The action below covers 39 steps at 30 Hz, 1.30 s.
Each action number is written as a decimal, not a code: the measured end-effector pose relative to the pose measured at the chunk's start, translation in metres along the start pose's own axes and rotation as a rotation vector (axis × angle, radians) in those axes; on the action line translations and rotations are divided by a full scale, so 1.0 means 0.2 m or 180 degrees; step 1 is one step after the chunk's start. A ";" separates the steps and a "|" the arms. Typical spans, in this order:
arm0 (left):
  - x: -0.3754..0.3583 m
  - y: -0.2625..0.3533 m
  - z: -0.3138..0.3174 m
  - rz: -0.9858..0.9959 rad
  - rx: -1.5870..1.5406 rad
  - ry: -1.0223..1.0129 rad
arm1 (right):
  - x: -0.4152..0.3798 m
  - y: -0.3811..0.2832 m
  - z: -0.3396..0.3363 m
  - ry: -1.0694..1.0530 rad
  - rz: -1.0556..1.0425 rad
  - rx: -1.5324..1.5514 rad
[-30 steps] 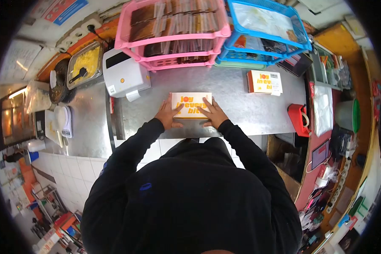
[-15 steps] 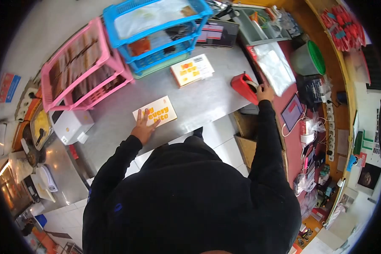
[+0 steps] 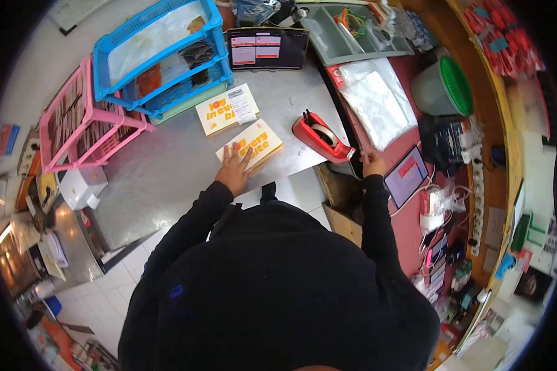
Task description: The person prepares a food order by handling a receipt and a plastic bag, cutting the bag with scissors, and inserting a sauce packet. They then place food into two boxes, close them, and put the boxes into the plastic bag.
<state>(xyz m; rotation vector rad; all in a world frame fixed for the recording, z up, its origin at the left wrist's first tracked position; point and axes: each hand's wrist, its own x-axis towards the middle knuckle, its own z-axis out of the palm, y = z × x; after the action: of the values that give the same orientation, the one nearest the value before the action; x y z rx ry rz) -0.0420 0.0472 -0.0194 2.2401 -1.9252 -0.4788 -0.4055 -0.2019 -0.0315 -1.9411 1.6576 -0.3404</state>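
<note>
My left hand (image 3: 232,174) lies with fingers spread on a white box with orange lettering (image 3: 259,143), near the front edge of the metal table (image 3: 161,179). Just behind it sits a second white box (image 3: 211,113) with a printed label on top, close to the first. A red tape dispenser (image 3: 306,132) holding a roll of tape stands at the table's right end. My right hand (image 3: 372,164) is just right of the dispenser's cutting end, fingers pinched together. Whatever is between those fingers is too small to make out.
Blue (image 3: 120,93) and pink baskets (image 3: 88,139) stand at the back left. A tablet (image 3: 267,49) leans behind the boxes. Plastic bags (image 3: 377,102), a second tablet (image 3: 407,176) and a green-lidded bin (image 3: 439,86) occupy the red counter at right.
The camera view has shifted. The box under my left hand has moved right, beside the second box. My right hand has come away from the dispenser's cutting end, toward my body.
</note>
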 end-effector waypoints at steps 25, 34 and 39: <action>0.24 0.13 -0.07 0.0086 -0.0787 0.0213 | 1.00 0.04 -0.06 -0.0177 -0.0884 -0.1306; -0.05 -0.01 -0.13 -0.0288 -0.0340 0.0721 | 1.07 0.09 -0.04 -0.0382 -0.0754 -0.1508; -0.36 -0.30 -0.19 -0.0932 -0.0786 0.1104 | 1.40 0.38 -0.33 0.0118 -0.1168 -0.0060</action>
<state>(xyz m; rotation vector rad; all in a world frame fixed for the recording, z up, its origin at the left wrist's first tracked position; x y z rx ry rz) 0.0177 0.1241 0.0065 2.2675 -1.3068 -0.3141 -0.4463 -0.4936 -0.0670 -2.2643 1.3235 -0.5032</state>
